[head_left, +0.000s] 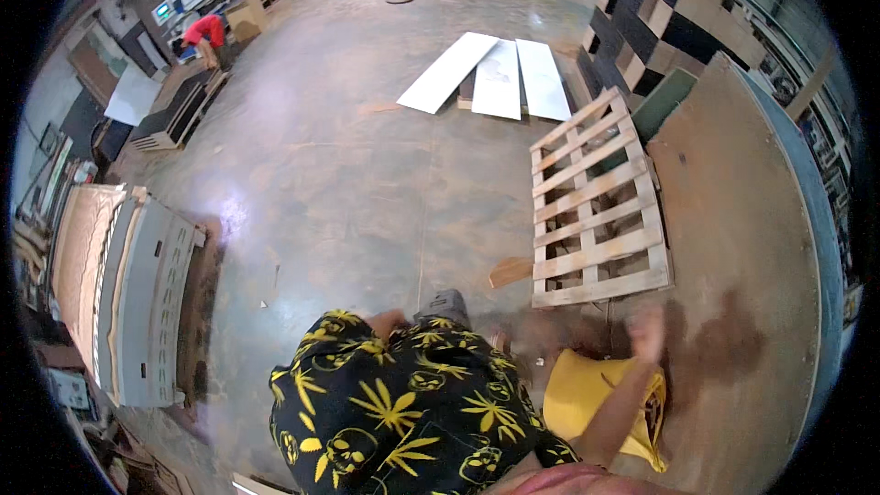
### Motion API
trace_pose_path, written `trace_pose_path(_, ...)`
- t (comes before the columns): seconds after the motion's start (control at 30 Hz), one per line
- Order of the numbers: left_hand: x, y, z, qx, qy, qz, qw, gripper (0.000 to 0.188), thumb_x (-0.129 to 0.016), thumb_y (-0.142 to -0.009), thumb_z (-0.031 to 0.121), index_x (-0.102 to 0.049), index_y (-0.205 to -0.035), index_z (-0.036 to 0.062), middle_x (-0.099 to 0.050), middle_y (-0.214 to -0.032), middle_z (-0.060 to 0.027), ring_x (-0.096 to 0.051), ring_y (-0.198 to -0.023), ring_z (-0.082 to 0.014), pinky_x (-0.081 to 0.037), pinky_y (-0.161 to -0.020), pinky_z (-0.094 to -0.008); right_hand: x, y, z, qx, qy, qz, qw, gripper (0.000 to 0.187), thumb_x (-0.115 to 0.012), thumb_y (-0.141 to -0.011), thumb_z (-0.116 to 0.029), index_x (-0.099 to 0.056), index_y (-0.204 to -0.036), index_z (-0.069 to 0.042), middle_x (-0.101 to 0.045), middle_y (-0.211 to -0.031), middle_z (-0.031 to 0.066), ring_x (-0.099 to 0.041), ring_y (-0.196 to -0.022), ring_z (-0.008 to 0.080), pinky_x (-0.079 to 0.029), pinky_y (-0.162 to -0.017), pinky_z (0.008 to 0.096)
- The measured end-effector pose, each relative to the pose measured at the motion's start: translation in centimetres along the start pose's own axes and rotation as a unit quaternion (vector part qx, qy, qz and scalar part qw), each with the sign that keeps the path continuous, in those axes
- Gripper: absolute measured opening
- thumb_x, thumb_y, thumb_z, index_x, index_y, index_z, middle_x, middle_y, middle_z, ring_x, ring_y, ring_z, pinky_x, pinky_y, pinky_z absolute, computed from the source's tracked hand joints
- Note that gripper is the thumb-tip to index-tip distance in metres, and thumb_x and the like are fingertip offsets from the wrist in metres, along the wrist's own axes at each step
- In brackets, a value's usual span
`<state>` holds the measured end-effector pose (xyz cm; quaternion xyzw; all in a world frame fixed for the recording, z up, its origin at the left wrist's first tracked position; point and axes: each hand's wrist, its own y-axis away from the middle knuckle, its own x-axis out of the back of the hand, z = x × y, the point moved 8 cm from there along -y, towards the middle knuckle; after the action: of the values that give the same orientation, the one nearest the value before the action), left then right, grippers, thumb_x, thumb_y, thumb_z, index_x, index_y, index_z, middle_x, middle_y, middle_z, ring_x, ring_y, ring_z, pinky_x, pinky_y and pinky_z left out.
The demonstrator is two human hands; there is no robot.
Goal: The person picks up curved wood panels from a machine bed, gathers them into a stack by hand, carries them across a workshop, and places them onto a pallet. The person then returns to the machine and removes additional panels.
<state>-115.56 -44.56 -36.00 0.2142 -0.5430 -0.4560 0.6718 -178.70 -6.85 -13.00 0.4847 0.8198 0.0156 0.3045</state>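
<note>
I logged the scene from the far left inward. A stack of grey and wood panels [128, 289] stood at the left edge, well apart from either hand. Farther off, a person in a red top [205, 34] bent over another low stack of boards [179, 105]. Three white panels [495, 78] lay flat on the concrete floor [348, 183] at the far side, well beyond the fingertips.

In the near field I saw a black shirt with yellow leaf print [394, 403] filling the lower centre. The left hand [390, 321] showed only as a small patch above the shirt; I could not tell whether its fingers were released or clenched. A grey shoe [445, 304] sat just beside it.

A small scrap of wood [510, 271] lay on the floor, between the shoe and the wooden pallet [596, 211]. The pallet rested flat, just beyond the raised fingers of the right hand.

The right hand [647, 330] was lifted, motion-blurred, with the forearm rising from the lower edge. The fingers appeared spread and released, gripping nothing, though the blur made this uncertain. A yellow cloth item [577, 394] lay directly below the hand, against the forearm, partly covered by it. To the right of the fingers a large brown board [752, 247] ran along the floor.
</note>
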Motion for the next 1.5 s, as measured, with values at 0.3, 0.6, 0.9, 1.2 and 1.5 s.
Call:
trace_pose_path(0.3, 1.9, 10.0, -21.2, 0.226, 0.279, 0.132, 0.924, 0.043, -0.07, -0.079, 0.043, -0.078, -0.097, 0.0052, -0.076, -0.096, -0.017, -0.073, -0.09, -0.0305, -0.056, -0.083, -0.041, -27.1, 11.6, 33.1, -0.338, 0.327, -0.256, 0.844, 0.035, -0.066, -0.097, -0.035, -0.063, -0.122, -0.011, -0.069, -0.118, 0.0054, -0.064, -0.112, 0.0186, -0.053, -0.086, 0.0375)
trace_pose_path(0.6, 8.5, 11.7, -24.9, 0.142, 0.41, 0.169, 0.885, 0.046, -0.076, -0.079, 0.041, -0.077, -0.107, 0.0038, -0.076, -0.1, -0.018, -0.072, -0.092, -0.0267, -0.056, -0.085, -0.0403, -41.1, -0.3, 39.1, -0.144, 0.548, -0.229, 0.792, 0.029, -0.068, -0.096, -0.025, -0.065, -0.111, -0.001, -0.071, -0.103, 0.0099, -0.068, -0.086, 0.0201, -0.053, -0.076, 0.038)
trace_pose_path(0.9, 10.5, 15.3, -41.3, 0.269, 0.542, 0.357, 0.712, 0.043, -0.078, -0.081, 0.034, -0.075, -0.108, -0.0007, -0.074, -0.108, -0.0199, -0.071, -0.102, -0.0292, -0.054, -0.091, -0.0382, -40.5, -8.3, 42.9, 0.001, 0.8, -0.536, 0.27, 0.038, -0.066, -0.086, -0.042, -0.075, -0.096, -0.007, -0.072, -0.086, 0.0152, -0.068, -0.081, 0.0349, -0.053, -0.076, 0.0482)
trace_pose_path(1.2, 9.3, 20.3, -44.4, 0.347, 0.669, 0.373, 0.541, 0.035, -0.08, -0.082, 0.029, -0.076, -0.104, 0.0026, -0.075, -0.1, -0.0125, -0.069, -0.093, -0.022, -0.054, -0.085, -0.0363, -61.6, -6.0, 52.4, -0.132, 0.773, -0.539, 0.307, 0.02, -0.067, -0.094, -0.026, -0.07, -0.089, -0.007, -0.063, -0.078, 0.0117, -0.058, -0.072, 0.0296, -0.046, -0.066, 0.0448)
trace_pose_path(1.5, 10.3, 21.3, -50.1, 0.474, 0.702, 0.317, 0.426, 0.041, -0.077, -0.083, 0.038, -0.077, -0.109, 0.0073, -0.075, -0.11, -0.0149, -0.071, -0.104, -0.0257, -0.053, -0.094, -0.0379, -93.4, -7.9, 76.8, -0.163, 0.802, -0.45, 0.357, 0.03, -0.078, -0.085, -0.031, -0.068, -0.084, -0.003, -0.066, -0.081, 0.0102, -0.059, -0.068, 0.0179, -0.045, -0.054, 0.037)
